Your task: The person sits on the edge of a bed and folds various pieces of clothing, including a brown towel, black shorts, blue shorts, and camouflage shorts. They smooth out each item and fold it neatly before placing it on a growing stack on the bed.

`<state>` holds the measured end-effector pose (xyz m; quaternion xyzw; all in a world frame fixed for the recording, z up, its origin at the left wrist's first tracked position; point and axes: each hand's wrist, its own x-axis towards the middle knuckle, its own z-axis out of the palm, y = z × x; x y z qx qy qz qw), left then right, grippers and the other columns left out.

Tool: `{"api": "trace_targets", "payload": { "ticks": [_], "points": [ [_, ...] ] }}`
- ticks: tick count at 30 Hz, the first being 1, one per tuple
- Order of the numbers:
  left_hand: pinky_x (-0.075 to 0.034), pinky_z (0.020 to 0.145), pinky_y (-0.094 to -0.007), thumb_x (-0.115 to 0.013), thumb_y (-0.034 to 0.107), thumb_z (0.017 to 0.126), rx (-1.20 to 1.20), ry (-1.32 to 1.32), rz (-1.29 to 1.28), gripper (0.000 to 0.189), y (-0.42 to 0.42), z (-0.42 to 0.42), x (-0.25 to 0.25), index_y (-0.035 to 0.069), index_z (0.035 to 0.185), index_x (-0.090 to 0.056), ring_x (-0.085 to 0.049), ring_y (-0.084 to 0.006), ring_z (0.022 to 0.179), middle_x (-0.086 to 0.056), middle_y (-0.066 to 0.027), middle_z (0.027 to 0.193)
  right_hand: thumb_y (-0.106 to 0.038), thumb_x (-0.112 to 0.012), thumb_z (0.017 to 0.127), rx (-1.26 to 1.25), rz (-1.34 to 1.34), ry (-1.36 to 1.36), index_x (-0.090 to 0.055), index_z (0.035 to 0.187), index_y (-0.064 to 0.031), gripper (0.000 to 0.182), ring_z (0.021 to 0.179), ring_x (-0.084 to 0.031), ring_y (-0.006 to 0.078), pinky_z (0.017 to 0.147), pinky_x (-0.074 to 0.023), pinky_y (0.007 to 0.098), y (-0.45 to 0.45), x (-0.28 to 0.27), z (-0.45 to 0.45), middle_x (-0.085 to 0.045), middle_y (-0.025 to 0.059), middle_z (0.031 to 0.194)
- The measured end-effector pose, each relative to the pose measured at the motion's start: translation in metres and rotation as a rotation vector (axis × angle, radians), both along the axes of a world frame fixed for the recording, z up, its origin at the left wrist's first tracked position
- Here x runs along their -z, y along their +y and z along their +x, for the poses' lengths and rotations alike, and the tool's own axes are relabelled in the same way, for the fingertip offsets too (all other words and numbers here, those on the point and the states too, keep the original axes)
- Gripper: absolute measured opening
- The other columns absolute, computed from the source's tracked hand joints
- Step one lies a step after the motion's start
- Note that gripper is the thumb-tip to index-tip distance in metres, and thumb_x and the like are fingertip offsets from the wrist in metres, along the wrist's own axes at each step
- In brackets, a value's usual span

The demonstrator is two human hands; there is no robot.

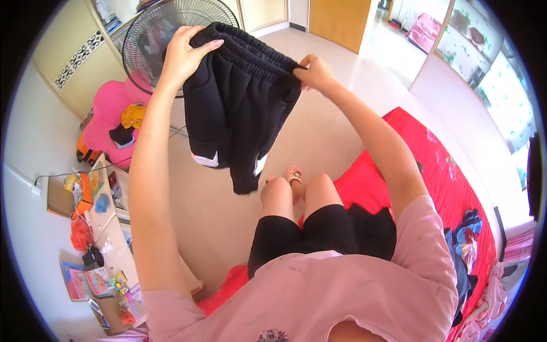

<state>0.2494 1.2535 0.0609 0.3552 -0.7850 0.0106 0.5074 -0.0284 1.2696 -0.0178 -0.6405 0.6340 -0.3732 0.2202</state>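
A pair of black trousers [243, 98] with a gathered elastic waistband hangs in the air in front of me. White patches show low on both legs. My left hand [184, 55] grips the waistband at its left end, thumb across the front. At the other end, my right hand [315, 73] pinches the waistband between thumb and fingers. The waist is stretched between the two hands, and the legs dangle above the floor. Black cloth [372, 226] lies beside my thigh on the red bed cover.
Behind the trousers stands a black-caged fan [145, 47]. A pink flower-shaped cushion or seat [107, 107] bears folded clothes. A cluttered desk [113, 239] runs along the left wall. The red-covered bed [427, 149] holds loose clothes [468, 231] at right. A cable [81, 174] crosses on the left.
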Motion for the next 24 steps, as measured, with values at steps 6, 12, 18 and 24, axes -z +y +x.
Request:
{"api": "trace_targets", "payload": {
  "ticks": [6, 12, 18, 24],
  "points": [
    [-0.042, 0.083, -0.0315, -0.072, 0.019, 0.068, -0.058, -0.183, 0.153, 0.042, -0.017, 0.013, 0.036, -0.004, 0.099, -0.054, -0.054, -0.0267, 0.092, -0.056, -0.0153, 0.099, -0.017, -0.055, 0.066, 0.199, -0.102, 0.619, -0.061, 0.081, -0.0050, 0.021, 0.094, -0.058, 0.0309, 0.078, -0.0479, 0.0377, -0.040, -0.044, -0.004, -0.058, 0.0159, 0.103],
    [-0.038, 0.088, -0.0305, -0.061, -0.004, 0.072, 0.216, -0.284, 0.114, 0.063, 0.004, 0.008, 0.084, 0.015, 0.128, -0.038, -0.048, -0.0257, 0.098, -0.046, -0.0109, 0.104, -0.003, -0.051, 0.066, -0.194, -0.477, 0.503, -0.054, 0.074, -0.0126, 0.013, 0.088, -0.055, 0.0287, 0.072, -0.0460, 0.0367, -0.030, -0.015, -0.021, -0.051, 0.0095, 0.102],
    [-0.045, 0.077, -0.0362, -0.054, -0.001, 0.078, 0.224, -0.504, 0.237, 0.042, 0.012, 0.006, 0.093, 0.017, 0.117, -0.050, -0.052, -0.0298, 0.093, -0.048, -0.0113, 0.104, -0.001, -0.049, 0.069, -0.479, -0.546, 0.869, -0.067, 0.083, -0.0185, 0.028, 0.093, -0.053, 0.0256, 0.076, -0.0455, 0.0349, -0.021, 0.005, -0.040, -0.052, 0.0058, 0.102],
    [-0.044, 0.075, -0.0362, -0.054, 0.001, 0.079, 0.259, -0.548, 0.119, 0.032, 0.012, -0.008, 0.110, 0.012, 0.109, -0.052, -0.053, -0.0311, 0.090, -0.050, -0.0105, 0.098, -0.021, -0.048, 0.078, -0.517, -0.094, 1.232, -0.067, 0.086, -0.0162, 0.021, 0.093, -0.054, 0.0295, 0.073, -0.0469, 0.0381, -0.002, 0.009, -0.063, -0.056, 0.0114, 0.095]
  ]
}}
